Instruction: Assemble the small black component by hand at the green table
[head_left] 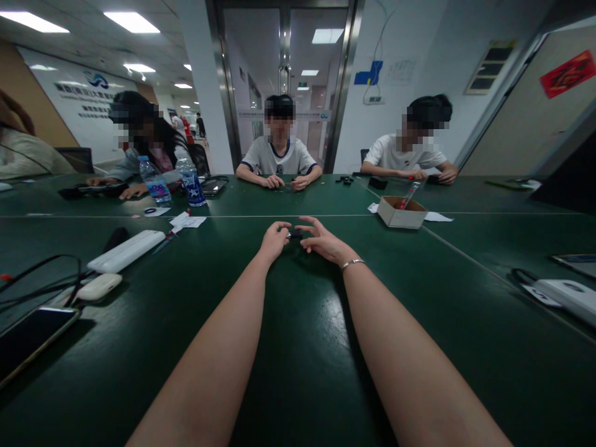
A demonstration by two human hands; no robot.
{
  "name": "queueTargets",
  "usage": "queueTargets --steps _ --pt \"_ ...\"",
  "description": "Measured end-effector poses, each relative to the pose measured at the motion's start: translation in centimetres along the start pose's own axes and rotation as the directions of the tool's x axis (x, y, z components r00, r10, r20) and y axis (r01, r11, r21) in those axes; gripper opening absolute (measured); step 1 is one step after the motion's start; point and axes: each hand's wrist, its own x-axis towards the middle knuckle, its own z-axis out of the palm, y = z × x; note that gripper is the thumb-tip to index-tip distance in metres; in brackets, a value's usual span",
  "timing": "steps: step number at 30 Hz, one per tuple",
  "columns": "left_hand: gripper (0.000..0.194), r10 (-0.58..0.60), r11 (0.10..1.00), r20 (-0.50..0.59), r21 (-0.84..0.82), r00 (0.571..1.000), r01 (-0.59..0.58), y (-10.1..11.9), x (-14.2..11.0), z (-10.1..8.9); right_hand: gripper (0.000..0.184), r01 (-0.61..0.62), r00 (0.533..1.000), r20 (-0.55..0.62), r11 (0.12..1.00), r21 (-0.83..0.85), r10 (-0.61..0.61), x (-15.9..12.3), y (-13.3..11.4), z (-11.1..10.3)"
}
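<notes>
Over the green table [298, 347], both my arms reach forward and my hands nearly meet. Between them is a small black object [295, 235] with a shiny metal end; its exact kind is too small to make out. My left hand [274, 241] pinches the metal end between thumb and fingers. At the object's black end is my right hand [323, 241], its fingers bent and spread apart, the thumb close to the object. Whether the right fingertips touch it I cannot tell. A silver bracelet [354, 263] circles my right wrist.
Left lie a white power bank [126, 251], an earbud case [99, 287], cables and a phone [35, 338]. Two water bottles [190, 183] stand farther back. A small open box [402, 215] sits right of my hands. Several people sit around the table, one person [279, 158] directly opposite.
</notes>
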Motion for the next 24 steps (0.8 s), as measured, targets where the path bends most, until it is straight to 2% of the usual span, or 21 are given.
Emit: queueTargets --steps 1,2,5,8,9,12,13,14,17,20,21,24 --pt "0.025 0.001 1.0 0.007 0.002 1.0 -0.001 -0.02 0.01 0.01 0.068 0.002 1.0 -0.005 1.0 0.011 -0.002 -0.02 -0.04 0.01" --pt "0.024 0.002 1.0 0.014 0.006 1.0 -0.002 -0.01 -0.01 0.04 0.066 -0.01 1.0 -0.019 1.0 0.004 0.01 0.03 -0.03 0.07" --pt "0.023 0.005 1.0 0.011 0.017 1.0 -0.006 0.22 -0.16 0.15 0.037 -0.087 0.994 -0.069 0.993 -0.075 0.082 0.48 0.21 0.42" --pt "0.022 0.0 1.0 -0.014 0.011 1.0 0.0 0.47 -0.31 0.27 0.026 -0.084 0.992 -0.106 0.99 -0.111 0.072 0.68 0.43 0.46" --pt "0.022 -0.003 1.0 -0.02 0.007 1.0 0.003 0.52 -0.33 0.3 0.028 -0.052 0.994 -0.099 0.995 -0.089 0.043 0.59 0.42 0.36" --pt "0.022 -0.007 1.0 -0.012 -0.007 1.0 0.007 0.49 -0.32 0.31 0.066 0.013 0.998 -0.056 1.0 0.013 -0.012 0.19 0.25 0.03" --pt "0.023 -0.007 1.0 -0.002 -0.01 1.0 0.007 0.44 -0.29 0.3 0.071 0.01 0.998 -0.064 1.0 0.021 -0.008 0.16 0.22 0.02" --pt "0.023 -0.006 1.0 0.008 -0.009 1.0 0.006 0.38 -0.26 0.27 0.067 -0.008 0.996 -0.083 1.0 0.007 0.008 0.22 0.22 0.09" --pt "0.022 0.004 1.0 0.022 0.005 1.0 -0.004 0.22 -0.16 0.18 0.04 -0.071 0.985 -0.164 0.99 -0.121 0.05 0.72 0.43 0.63" --pt "0.022 0.005 1.0 0.013 0.014 1.0 -0.006 0.19 -0.11 0.14 0.032 -0.065 0.978 -0.208 0.98 -0.19 0.024 0.8 0.51 0.88" --pt "0.022 0.002 1.0 0.006 0.013 1.0 -0.002 0.2 -0.12 0.15 0.039 -0.043 0.981 -0.196 0.985 -0.165 0.01 0.62 0.42 0.8" --pt "0.022 -0.001 1.0 0.0 0.007 1.0 0.001 0.2 -0.17 0.2 0.078 0.0 0.994 -0.112 0.999 -0.04 -0.005 -0.08 -0.01 0.44"
